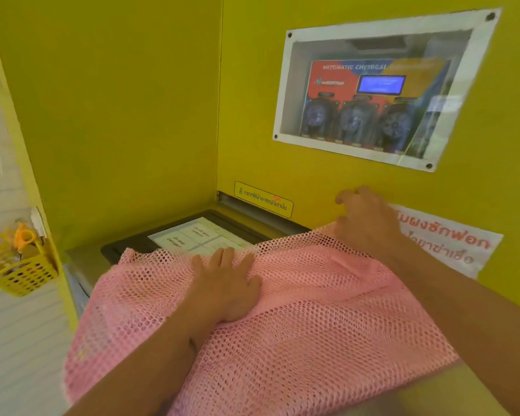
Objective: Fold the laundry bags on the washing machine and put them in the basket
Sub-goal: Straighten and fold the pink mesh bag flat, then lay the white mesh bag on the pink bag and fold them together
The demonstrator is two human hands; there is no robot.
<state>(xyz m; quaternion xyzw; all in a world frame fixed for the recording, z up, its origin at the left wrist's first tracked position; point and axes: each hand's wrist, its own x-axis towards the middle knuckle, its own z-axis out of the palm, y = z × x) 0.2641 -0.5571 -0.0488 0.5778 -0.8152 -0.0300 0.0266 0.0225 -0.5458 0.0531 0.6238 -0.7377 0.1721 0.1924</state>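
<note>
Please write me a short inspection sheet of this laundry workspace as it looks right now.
Surface: washing machine top, dark, with a white label sheet; mostly covered by the bag.
Job's things: pink mesh laundry bag spread flat, not yet folded, its near left edge hanging over the front.
Clutter: nothing seen.
Hands: left hand pressed flat on the bag; right hand at the bag's far right corner, fingers curled, grip unclear.
Cables: nothing seen.
Surroundings: yellow wall panels; chemical dispenser behind a clear window; warning sticker; paper notice; small yellow basket hung at left, holding small items.
</note>
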